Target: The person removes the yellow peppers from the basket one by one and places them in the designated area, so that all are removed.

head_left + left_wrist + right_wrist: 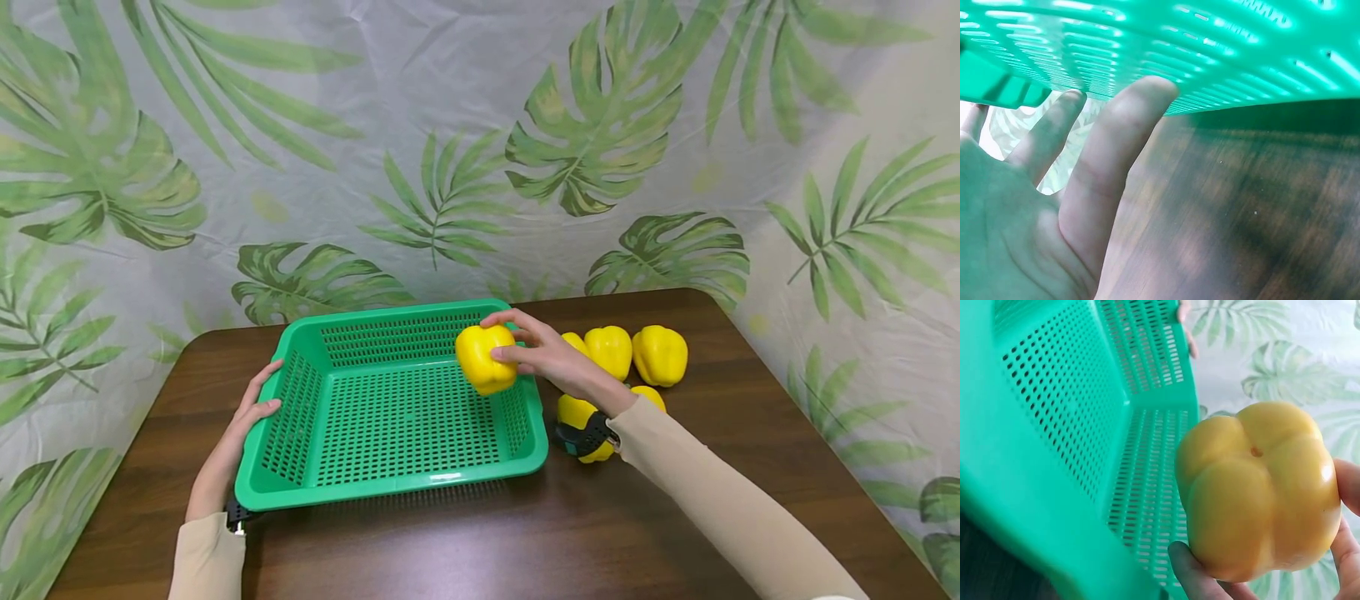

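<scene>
A yellow bell pepper (pixel 483 360) is held above the right end of the green basket (pixel 390 482). My right hand (pixel 551 354) grips it between thumb and fingers. In the right wrist view, the lobed end of the bell pepper (pixel 1260 494) faces the camera, with fingertips (pixel 1191 569) along its side. My left hand (pixel 238 433) rests against the basket's left side, fingertips at the rim. The left wrist view shows the left hand (pixel 1041 206) with straight fingers touching the outside of the slotted wall (pixel 1222 69). Only the perforated floor shows inside the basket.
Right of the basket, several more yellow bell peppers (pixel 660 356) sit on the dark wooden table (pixel 720 467), partly hidden by the right forearm and its wrist strap (pixel 588 435). A leaf-patterned cloth (pixel 442 100) hangs behind the table.
</scene>
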Available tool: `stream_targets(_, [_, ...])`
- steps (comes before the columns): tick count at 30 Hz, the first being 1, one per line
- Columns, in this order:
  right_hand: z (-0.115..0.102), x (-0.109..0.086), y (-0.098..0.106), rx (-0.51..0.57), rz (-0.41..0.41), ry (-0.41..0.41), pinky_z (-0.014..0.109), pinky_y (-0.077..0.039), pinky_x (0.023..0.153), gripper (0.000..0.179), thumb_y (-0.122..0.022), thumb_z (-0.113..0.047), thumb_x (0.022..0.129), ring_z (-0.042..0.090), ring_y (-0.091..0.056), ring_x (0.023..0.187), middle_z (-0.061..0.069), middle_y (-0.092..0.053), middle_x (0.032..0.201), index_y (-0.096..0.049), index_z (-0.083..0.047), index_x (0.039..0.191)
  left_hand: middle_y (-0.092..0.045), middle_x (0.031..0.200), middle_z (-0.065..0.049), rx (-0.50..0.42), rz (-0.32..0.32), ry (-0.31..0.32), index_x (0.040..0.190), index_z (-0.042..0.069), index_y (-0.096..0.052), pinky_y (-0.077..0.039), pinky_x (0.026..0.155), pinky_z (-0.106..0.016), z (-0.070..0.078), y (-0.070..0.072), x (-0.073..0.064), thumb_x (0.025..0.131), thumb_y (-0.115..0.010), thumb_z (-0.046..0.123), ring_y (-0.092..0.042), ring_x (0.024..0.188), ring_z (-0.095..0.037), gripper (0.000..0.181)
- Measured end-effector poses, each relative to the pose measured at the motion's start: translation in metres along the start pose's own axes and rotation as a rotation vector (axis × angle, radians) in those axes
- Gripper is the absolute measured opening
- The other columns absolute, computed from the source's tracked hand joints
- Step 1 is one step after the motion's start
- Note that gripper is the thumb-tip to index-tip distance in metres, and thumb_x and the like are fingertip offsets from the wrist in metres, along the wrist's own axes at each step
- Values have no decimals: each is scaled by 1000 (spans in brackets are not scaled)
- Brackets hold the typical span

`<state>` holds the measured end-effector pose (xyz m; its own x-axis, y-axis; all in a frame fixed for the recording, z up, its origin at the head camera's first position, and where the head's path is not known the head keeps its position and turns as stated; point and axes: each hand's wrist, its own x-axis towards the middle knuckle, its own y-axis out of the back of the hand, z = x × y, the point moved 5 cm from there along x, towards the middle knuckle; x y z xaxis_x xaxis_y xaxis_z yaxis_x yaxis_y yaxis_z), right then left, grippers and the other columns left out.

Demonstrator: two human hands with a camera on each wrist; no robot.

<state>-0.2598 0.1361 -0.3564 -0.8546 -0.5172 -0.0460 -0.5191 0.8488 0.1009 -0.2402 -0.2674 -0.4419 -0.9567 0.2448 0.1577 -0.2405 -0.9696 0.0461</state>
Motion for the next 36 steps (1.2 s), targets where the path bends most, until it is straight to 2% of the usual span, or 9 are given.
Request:
stream_targets(3, [0, -3, 3, -8, 6, 8, 46, -48, 87, 43, -59, -19, 96, 34, -54, 105, 19, -44, 130, -45, -14, 135, -29, 136, 6, 4, 11, -33, 151, 24, -29, -44, 85, -18, 0, 0, 1, 99, -32, 5, -47, 113, -2, 55])
stream_targets(16, [1, -17, 23, -95, 68, 25, 44, -46, 85, 42, -59, -24, 96, 33, -48, 111, 13, -44, 135, -47, -16, 136, -28, 137, 6, 4, 17, -17, 151, 23, -27, -44, 84, -18, -1, 0, -1, 99, -32, 7, -47, 113, -2, 55])
stream_targets(32, [9, -31, 43, -57, 133, 2, 47, -47, 85, 45, -59, -25, 95, 34, -53, 105, 14, -46, 133, -44, -16, 137, -30, 135, 6, 1, 21, -37, 150, 26, -31, -43, 84, -17, 0, 0, 2, 98, -33, 4, -45, 113, -3, 56])
stream_targets(36, [12, -34, 47, -41, 144, 2, 46, -47, 84, 45, -58, -24, 96, 34, -53, 104, 13, -45, 135, -44, -15, 138, -29, 135, 7, 6, 17, -25, 150, 27, -30, -43, 85, -17, 0, 0, 2, 98, -33, 6, -45, 114, -3, 56])
